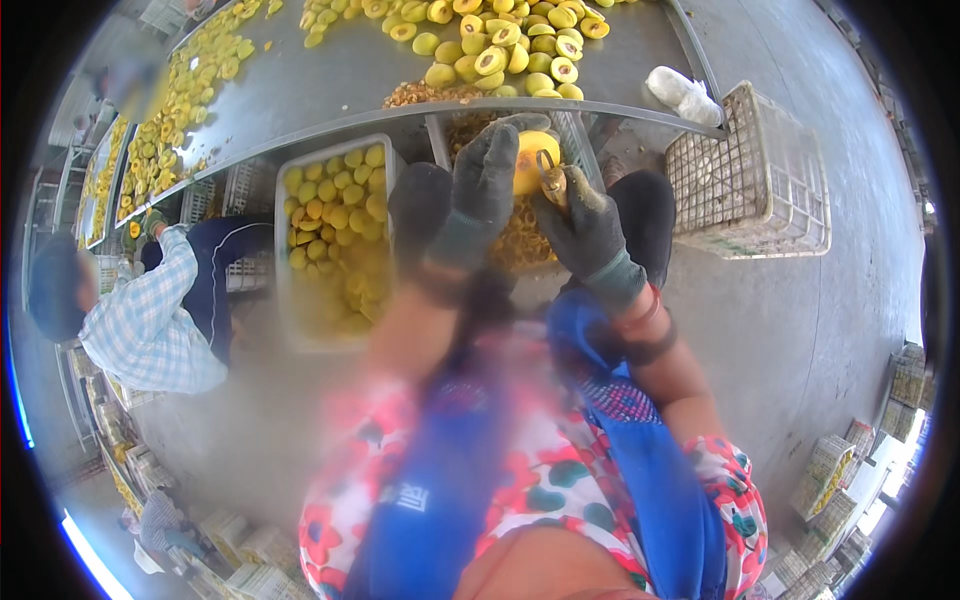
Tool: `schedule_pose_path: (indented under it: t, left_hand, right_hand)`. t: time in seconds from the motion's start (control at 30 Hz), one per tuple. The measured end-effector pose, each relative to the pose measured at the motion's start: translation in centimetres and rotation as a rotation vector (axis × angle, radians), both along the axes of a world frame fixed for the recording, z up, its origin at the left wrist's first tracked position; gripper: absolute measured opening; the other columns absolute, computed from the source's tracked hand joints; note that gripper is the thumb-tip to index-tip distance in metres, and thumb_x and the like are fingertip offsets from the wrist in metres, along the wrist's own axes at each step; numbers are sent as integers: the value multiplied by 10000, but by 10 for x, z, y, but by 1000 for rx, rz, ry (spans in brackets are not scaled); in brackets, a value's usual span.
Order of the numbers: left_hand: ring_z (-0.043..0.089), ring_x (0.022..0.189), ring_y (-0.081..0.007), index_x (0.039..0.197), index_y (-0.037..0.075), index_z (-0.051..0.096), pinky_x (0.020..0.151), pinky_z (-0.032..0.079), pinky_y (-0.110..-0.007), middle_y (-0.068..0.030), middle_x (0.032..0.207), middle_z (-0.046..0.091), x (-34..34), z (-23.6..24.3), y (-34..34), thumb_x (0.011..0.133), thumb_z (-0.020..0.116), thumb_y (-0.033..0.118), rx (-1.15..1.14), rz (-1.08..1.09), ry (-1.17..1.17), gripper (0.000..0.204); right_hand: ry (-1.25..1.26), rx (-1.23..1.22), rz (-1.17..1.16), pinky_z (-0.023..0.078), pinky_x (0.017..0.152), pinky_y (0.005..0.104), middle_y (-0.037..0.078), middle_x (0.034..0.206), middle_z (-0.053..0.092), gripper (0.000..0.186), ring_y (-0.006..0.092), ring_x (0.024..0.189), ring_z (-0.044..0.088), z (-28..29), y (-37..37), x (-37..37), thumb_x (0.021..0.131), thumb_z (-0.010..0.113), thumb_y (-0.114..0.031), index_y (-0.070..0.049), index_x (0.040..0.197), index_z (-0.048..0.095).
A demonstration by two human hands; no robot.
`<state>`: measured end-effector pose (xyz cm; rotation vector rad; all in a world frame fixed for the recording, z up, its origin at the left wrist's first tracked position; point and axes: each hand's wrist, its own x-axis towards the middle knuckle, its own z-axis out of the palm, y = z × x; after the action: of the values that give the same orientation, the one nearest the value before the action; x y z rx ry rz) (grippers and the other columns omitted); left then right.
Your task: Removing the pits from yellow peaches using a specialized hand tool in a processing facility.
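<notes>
1. The metal table (300, 75) is the biggest thing. Yellow fruit halves (490, 60) are piled on it, with a small heap of brown bits (430, 94) near its edge.
2. A pale box (282, 290) stands by the person's left knee. It is full of round yellow fruit (340, 215).
3. A white crate (745, 170) with little square holes is on the right. I can't tell what is in it.
4. A bin (583, 150) sits below the hands, with yellow and brown bits (525, 235) in it.
5. The left hand (482, 180), in a dark glove, pinches a fruit. The right hand (590, 225), gloved too, is curled around a tool.
6. That held fruit (527, 170) is yellow and is up above the bin.
7. The tool (554, 185) is smallest. Its metal loop is at the fruit.
</notes>
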<state>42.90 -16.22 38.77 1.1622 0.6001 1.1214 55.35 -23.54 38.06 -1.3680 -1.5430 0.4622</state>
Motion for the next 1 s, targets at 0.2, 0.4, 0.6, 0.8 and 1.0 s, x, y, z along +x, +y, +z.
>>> schedule_pose_path:
  t: [0.2, 0.4, 0.6, 0.8, 1.0]
  left_hand:
    - [602, 911, -153, 1087, -16, 620, 816, 486, -296, -90, 1014, 651, 6, -5, -10, 970, 444, 295, 158, 146, 75, 376]
    - [610, 899, -154, 1045, -25, 638, 812, 488, -295, -97, 991, 660, 5, -10, -3, 950, 478, 235, 280, 122, 65, 320]
    - [607, 896, -138, 1017, -17, 651, 804, 494, -286, -94, 965, 665, 3, -21, -3, 953, 487, 240, 220, 7, -18, 311]
    - [631, 870, -181, 1030, -13, 623, 799, 501, -295, -115, 949, 666, -5, -9, 9, 985, 403, 239, 258, 114, 165, 337]
    - [556, 1023, -361, 1223, -25, 474, 917, 427, -418, -236, 1132, 570, -88, -54, 42, 886, 437, 11, 672, 709, 822, 341]
  right_hand:
    - [112, -98, 69, 473, 580, 431, 224, 757, 612, 221, 411, 703, 600, -3, -5, -3, 804, 644, -127, -10, 956, 535]
    - [533, -439, 212, 462, 540, 327, 92, 743, 628, 178, 209, 612, 616, 2, -10, -6, 832, 597, -98, 2, 978, 581]
    - [1076, -843, 521, 376, 484, 184, -21, 765, 590, 166, 22, 594, 515, 7, -17, 5, 885, 556, -113, -21, 1015, 605]
    - [922, -811, 467, 331, 379, 206, 5, 612, 476, 207, 75, 431, 419, 6, -24, 1, 855, 579, -208, -11, 860, 514]
    - [250, -396, 256, 307, 429, 178, 4, 661, 500, 154, 56, 498, 419, -36, -26, 0, 889, 538, -80, 22, 1003, 562]
